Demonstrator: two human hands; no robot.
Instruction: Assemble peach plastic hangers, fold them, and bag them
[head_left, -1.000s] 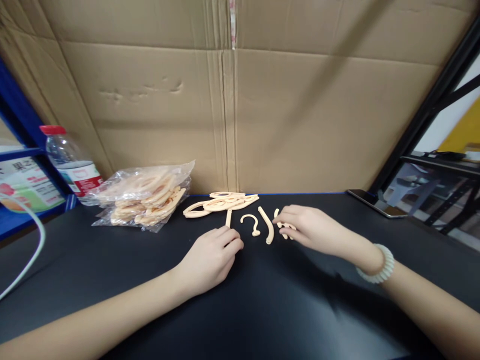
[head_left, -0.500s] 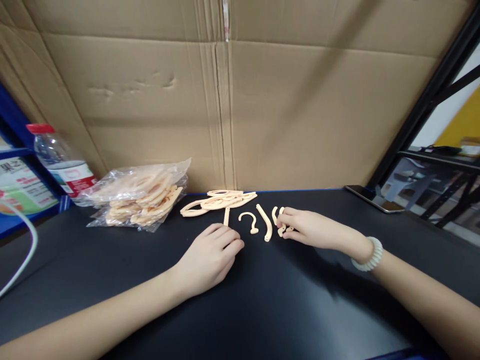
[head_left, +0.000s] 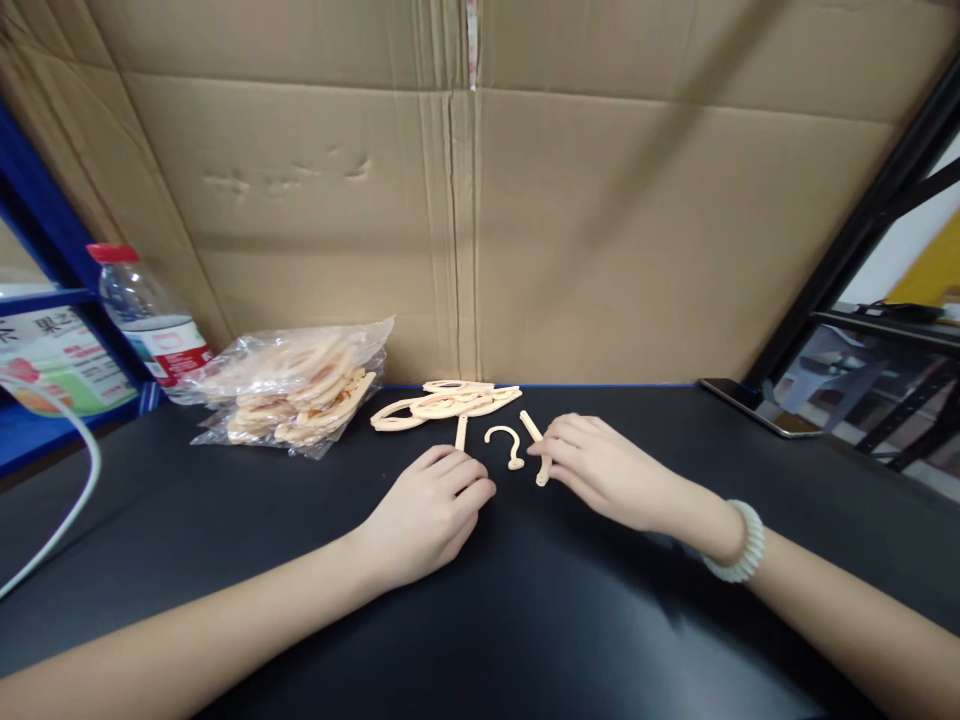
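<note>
My left hand (head_left: 431, 515) is closed on a straight cream plastic piece (head_left: 461, 432), whose upper end sticks out past the fingers. To its right a cream hook (head_left: 514, 448) lies on the black table. My right hand (head_left: 592, 465) is bent over a curved cream arm piece (head_left: 531, 426), with the fingertips at its middle. Both ends of that piece show. Small cream parts beside it are hidden by the hand. Behind the hands lies a loose pile of flat cream pieces (head_left: 450, 402).
A clear bag of cream pieces (head_left: 300, 385) stands at the left, beside a red-capped bottle (head_left: 161, 335). A white cable (head_left: 82, 500) curves at the left edge. A phone (head_left: 757, 408) lies at the back right. Cardboard (head_left: 600, 230) stands behind the table.
My right hand has moved left from the small pieces to the curved arm piece. My left hand keeps its place on the straight piece. The camera view has shifted slightly.
</note>
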